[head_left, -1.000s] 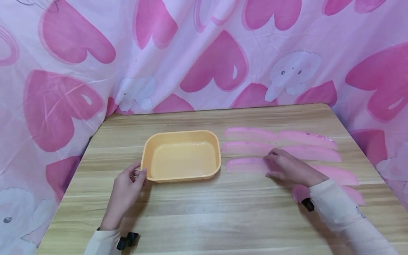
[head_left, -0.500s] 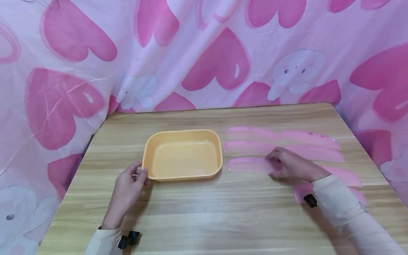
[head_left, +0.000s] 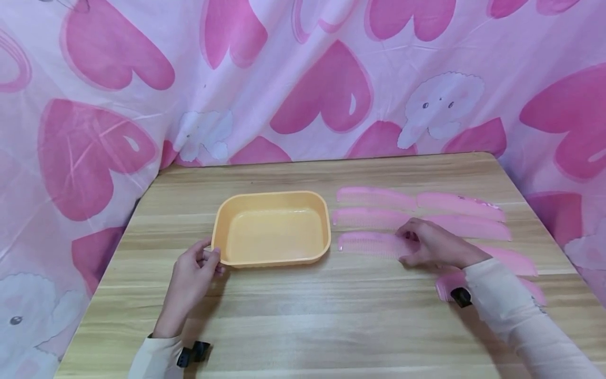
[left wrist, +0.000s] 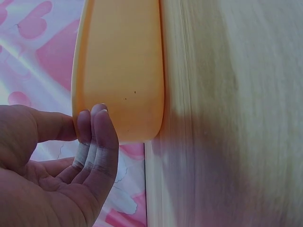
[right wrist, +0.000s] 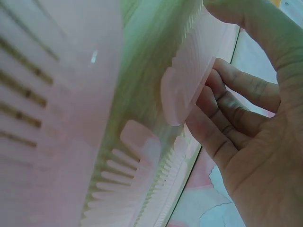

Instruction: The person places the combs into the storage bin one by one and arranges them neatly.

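A yellow plastic basin [head_left: 272, 237] stands on the table. My left hand [head_left: 189, 276] pinches its near left corner between thumb and fingers; in the left wrist view the fingertips [left wrist: 106, 125] lie against the outer wall. Over to the right, my right hand [head_left: 433, 245] grips the right end of a pink comb [head_left: 364, 244], the nearest in the left column. In the right wrist view this comb [right wrist: 194, 61] lies between thumb and fingers, teeth along one side. Whether it is lifted off the table, I cannot tell.
More pink combs lie about the right hand: two behind it on the left, one far [head_left: 374, 196] and one nearer [head_left: 362, 218]. A right column holds a decorated comb [head_left: 459, 204] and others, partly hidden by the sleeve [head_left: 502, 295]. A heart-print cloth [head_left: 322, 89] hangs behind the table.
The view has shifted slightly. Both hands keep their places, the left at the basin corner and the right at the comb; the comb's left end looks very slightly higher.
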